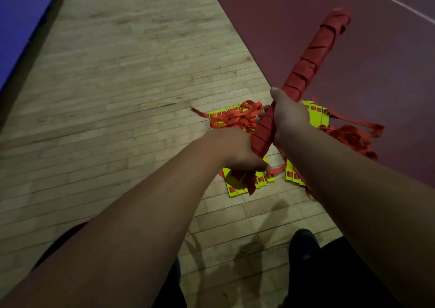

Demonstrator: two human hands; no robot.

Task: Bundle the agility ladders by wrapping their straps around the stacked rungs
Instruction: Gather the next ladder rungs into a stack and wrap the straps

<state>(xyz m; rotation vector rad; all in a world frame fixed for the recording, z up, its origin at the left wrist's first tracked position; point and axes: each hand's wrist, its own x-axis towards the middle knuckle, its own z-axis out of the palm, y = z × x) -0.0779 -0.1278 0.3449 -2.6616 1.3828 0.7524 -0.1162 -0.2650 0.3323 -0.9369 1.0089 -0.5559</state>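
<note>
right hand [290, 116] grips strap-wrapped bundle [315, 65] mid-length | left hand [231, 149], blurred, seemingly grips its lower end

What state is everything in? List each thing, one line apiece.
wrapped bundle: held off the floor, tilted, red strap wound along its length.
left hand: grips the bundle's lower end.
right hand: grips the bundle's middle.
yellow rungs: lying on the floor, not bundled.
loose straps: tangled in heaps over the rungs.
</note>
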